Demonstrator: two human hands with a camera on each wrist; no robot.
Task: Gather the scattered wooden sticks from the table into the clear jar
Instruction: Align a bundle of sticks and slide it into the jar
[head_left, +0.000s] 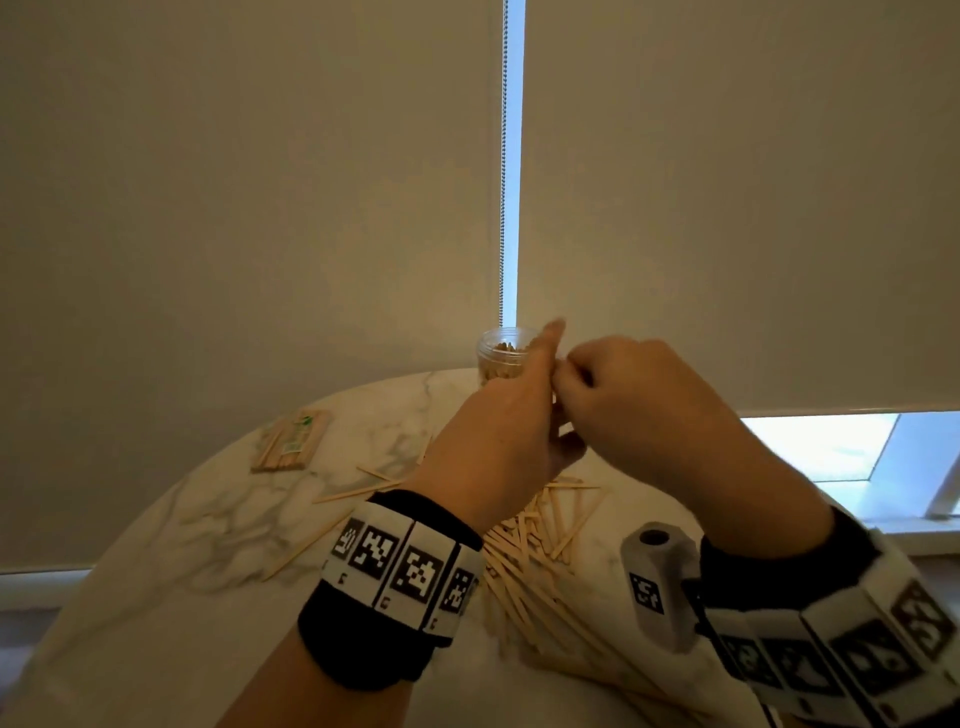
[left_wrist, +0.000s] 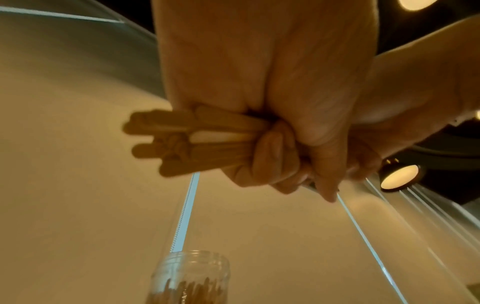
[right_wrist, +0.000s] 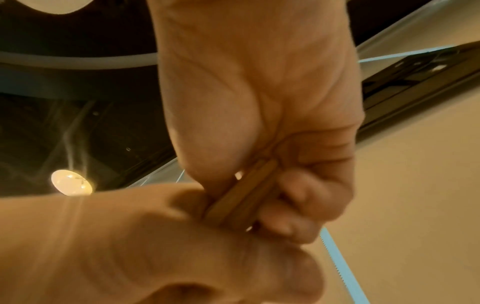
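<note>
Both hands meet above the marble table (head_left: 156, 545), just in front of the clear jar (head_left: 497, 357), which holds several wooden sticks. My left hand (head_left: 511, 415) grips a bundle of wooden sticks (left_wrist: 187, 144); their blunt ends jut out to the left, above the jar (left_wrist: 191, 275). My right hand (head_left: 615, 387) touches the left one and pinches the same bundle's other end (right_wrist: 242, 195) between thumb and curled fingers. A loose pile of sticks (head_left: 535, 556) lies on the table under my wrists. A few stray sticks (head_left: 353, 493) lie to its left.
A flat packet of sticks (head_left: 292, 441) lies at the table's far left. Closed roller blinds (head_left: 260, 208) hang right behind the jar, with a bead chain (head_left: 503, 182) in the gap. The table's round edge curves down on the left.
</note>
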